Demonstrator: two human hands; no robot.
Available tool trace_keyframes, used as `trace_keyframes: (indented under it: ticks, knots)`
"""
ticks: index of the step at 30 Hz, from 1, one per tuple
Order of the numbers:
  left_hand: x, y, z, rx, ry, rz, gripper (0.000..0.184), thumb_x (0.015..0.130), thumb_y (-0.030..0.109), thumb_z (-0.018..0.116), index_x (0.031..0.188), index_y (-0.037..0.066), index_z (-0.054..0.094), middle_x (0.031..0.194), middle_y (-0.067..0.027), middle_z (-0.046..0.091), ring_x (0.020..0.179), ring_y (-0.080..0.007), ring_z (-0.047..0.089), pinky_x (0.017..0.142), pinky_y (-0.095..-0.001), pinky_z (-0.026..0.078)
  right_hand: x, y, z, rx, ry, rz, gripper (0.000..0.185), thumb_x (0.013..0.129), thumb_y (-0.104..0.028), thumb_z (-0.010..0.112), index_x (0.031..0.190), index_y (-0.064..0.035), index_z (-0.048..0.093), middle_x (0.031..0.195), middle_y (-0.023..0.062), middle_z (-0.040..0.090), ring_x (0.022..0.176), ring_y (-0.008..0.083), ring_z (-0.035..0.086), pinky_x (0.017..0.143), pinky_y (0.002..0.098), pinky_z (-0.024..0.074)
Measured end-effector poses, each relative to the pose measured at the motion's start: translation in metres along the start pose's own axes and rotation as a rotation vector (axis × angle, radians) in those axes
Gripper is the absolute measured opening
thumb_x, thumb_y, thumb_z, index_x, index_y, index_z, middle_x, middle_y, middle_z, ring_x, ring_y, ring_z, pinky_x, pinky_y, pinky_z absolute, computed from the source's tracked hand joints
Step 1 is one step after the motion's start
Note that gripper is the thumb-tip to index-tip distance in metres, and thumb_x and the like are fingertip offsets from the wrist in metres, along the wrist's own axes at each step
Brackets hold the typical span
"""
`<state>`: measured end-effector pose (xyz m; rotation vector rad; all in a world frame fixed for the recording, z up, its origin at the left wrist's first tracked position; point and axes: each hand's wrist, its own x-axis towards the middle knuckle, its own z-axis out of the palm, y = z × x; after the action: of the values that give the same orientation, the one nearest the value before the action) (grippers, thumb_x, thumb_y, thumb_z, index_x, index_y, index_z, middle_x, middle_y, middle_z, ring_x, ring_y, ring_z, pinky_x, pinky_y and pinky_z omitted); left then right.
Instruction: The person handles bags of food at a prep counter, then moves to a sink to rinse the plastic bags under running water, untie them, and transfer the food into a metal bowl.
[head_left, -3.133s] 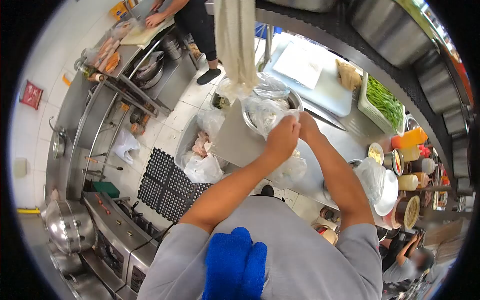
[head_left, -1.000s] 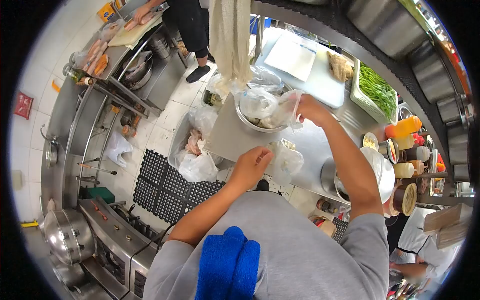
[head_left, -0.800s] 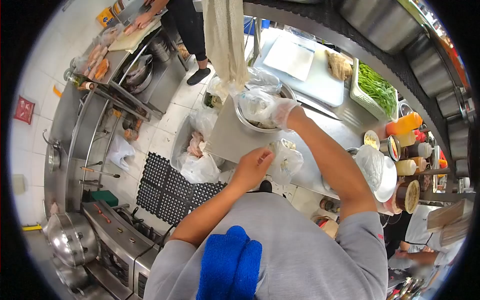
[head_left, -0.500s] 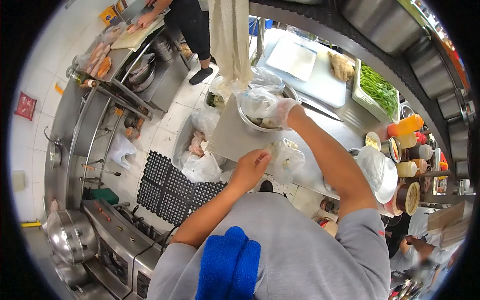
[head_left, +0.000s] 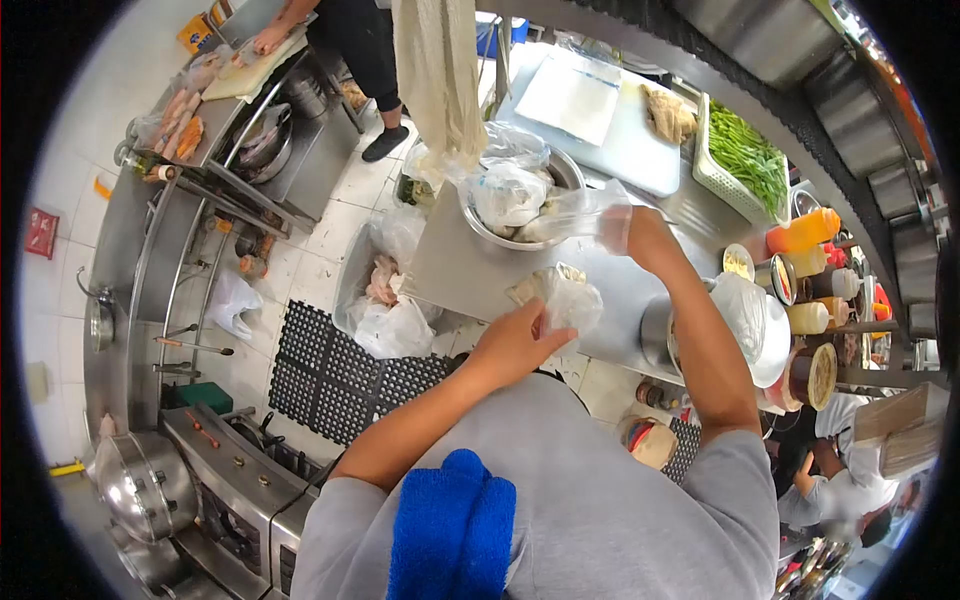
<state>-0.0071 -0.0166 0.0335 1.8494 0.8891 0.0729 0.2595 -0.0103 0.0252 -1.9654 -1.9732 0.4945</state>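
Note:
My left hand (head_left: 522,342) is at the near edge of a small clear plastic bag (head_left: 572,305) with pale contents on the steel counter (head_left: 455,262). Its thumb stretches away from the fingers, which touch or nearly touch the bag. To the right of a metal bowl (head_left: 490,238) hovers my right hand (head_left: 642,238), with clear plastic (head_left: 590,215), apparently a loose glove, over its fingers. Motion blurs that plastic, so the fingers' pose is unclear. Inside the bowl lie knotted plastic bags (head_left: 508,195) and greyish pieces of food.
Behind the bowl, a white cutting board (head_left: 640,155) carries a white sheet and a brownish lump. A basket of green vegetables (head_left: 745,160) stands at right, near sauce bottles (head_left: 805,232). A bin with plastic bags (head_left: 385,325) is left of the counter. Another person's hand (head_left: 270,40) works at the far-left table.
My right hand has drawn back rightward from the bags in the bowl, and the plastic over it now trails loosely. My left hand has moved right to the small bag, thumb spreading. The view has shifted slightly.

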Motion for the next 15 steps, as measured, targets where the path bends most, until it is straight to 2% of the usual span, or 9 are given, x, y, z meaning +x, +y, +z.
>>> trace_keyframes:
  ticks: [1, 2, 4, 5, 6, 7, 9, 13, 15]
  knots:
    - [0.002, -0.003, 0.003, -0.004, -0.012, -0.006, 0.032, 0.085, 0.031, 0.060, 0.087, 0.000, 0.054, 0.075, -0.0134, 0.061, 0.068, -0.0246, 0.058, 0.065, -0.0339, 0.047, -0.015, -0.014, -0.011, 0.096, 0.022, 0.374, 0.014, 0.081, -0.012, 0.051, 0.088, -0.0047, 0.062, 0.077, 0.0114, 0.064, 0.063, 0.0230, 0.061, 0.062, 0.0334, 0.0482]
    - [0.006, -0.007, 0.007, -0.058, 0.032, 0.015, 0.029, 0.085, 0.029, 0.059, 0.086, 0.000, 0.053, 0.074, -0.0130, 0.060, 0.066, -0.0235, 0.058, 0.064, -0.0337, 0.046, -0.027, -0.023, -0.017, 0.099, 0.018, 0.384, 0.014, 0.081, -0.012, 0.051, 0.088, -0.0047, 0.062, 0.077, 0.0114, 0.064, 0.063, 0.0230, 0.061, 0.062, 0.0334, 0.0482]
    - [0.016, -0.018, 0.014, -0.107, 0.064, 0.041, 0.027, 0.086, 0.027, 0.058, 0.086, 0.000, 0.052, 0.072, -0.0127, 0.059, 0.065, -0.0225, 0.057, 0.063, -0.0335, 0.046, -0.048, -0.037, -0.027, 0.344, 0.286, 0.421, 0.022, 0.082, -0.013, 0.057, 0.101, -0.0036, 0.063, 0.080, 0.0070, 0.065, 0.064, 0.0131, 0.059, 0.062, 0.0251, 0.0469]
    - [0.020, -0.027, 0.018, -0.275, 0.109, 0.080, 0.024, 0.087, 0.024, 0.056, 0.088, 0.000, 0.052, 0.073, -0.0120, 0.059, 0.065, -0.0206, 0.057, 0.063, -0.0324, 0.046, -0.060, -0.044, -0.030, 0.345, 0.289, 0.433, 0.022, 0.082, -0.013, 0.057, 0.101, -0.0036, 0.063, 0.080, 0.0070, 0.065, 0.064, 0.0131, 0.059, 0.062, 0.0251, 0.0469]
    - [0.023, -0.031, 0.021, -0.444, 0.154, 0.116, 0.022, 0.087, 0.021, 0.055, 0.090, 0.000, 0.052, 0.073, -0.0114, 0.060, 0.065, -0.0187, 0.058, 0.063, -0.0313, 0.047, -0.071, -0.052, -0.031, 0.521, 0.259, 0.429, 0.020, 0.083, -0.011, 0.056, 0.100, -0.0035, 0.063, 0.080, 0.0060, 0.064, 0.064, 0.0114, 0.058, 0.061, 0.0237, 0.0462]
    - [0.024, -0.030, 0.021, -0.443, 0.144, 0.114, 0.022, 0.087, 0.021, 0.055, 0.090, 0.000, 0.052, 0.073, -0.0114, 0.060, 0.065, -0.0187, 0.058, 0.063, -0.0313, 0.047, -0.080, -0.059, -0.029, 0.697, 0.228, 0.421, 0.018, 0.084, -0.010, 0.055, 0.099, -0.0033, 0.063, 0.080, 0.0050, 0.063, 0.064, 0.0098, 0.057, 0.060, 0.0224, 0.0454]
    - [0.024, -0.022, 0.018, -0.589, 0.167, 0.055, 0.020, 0.088, 0.018, 0.053, 0.095, 0.000, 0.051, 0.075, -0.0087, 0.060, 0.066, -0.0139, 0.058, 0.060, -0.0284, 0.048, -0.092, -0.080, -0.015, 0.836, 0.094, 0.394, 0.016, 0.086, -0.008, 0.055, 0.098, -0.0026, 0.063, 0.084, 0.0043, 0.064, 0.067, 0.0095, 0.058, 0.059, 0.0231, 0.0461]
    - [0.027, -0.014, 0.013, -0.648, 0.159, 0.041, 0.020, 0.089, 0.017, 0.052, 0.099, 0.000, 0.050, 0.078, -0.0075, 0.060, 0.066, -0.0115, 0.059, 0.058, -0.0261, 0.049, -0.084, -0.087, 0.029, 0.789, 0.041, 0.276, 0.016, 0.086, -0.008, 0.056, 0.099, -0.0017, 0.062, 0.086, 0.0045, 0.064, 0.068, 0.0098, 0.059, 0.060, 0.0241, 0.0470]
    - [0.033, -0.009, 0.007, -0.621, 0.149, 0.100, 0.020, 0.090, 0.018, 0.050, 0.097, 0.000, 0.051, 0.076, -0.0076, 0.060, 0.064, -0.0115, 0.059, 0.057, -0.0255, 0.049, -0.075, -0.077, 0.042, 0.291, 0.179, -0.019, 0.020, 0.087, -0.011, 0.057, 0.104, -0.0018, 0.060, 0.087, 0.0063, 0.064, 0.069, 0.0124, 0.061, 0.060, 0.0254, 0.0481]
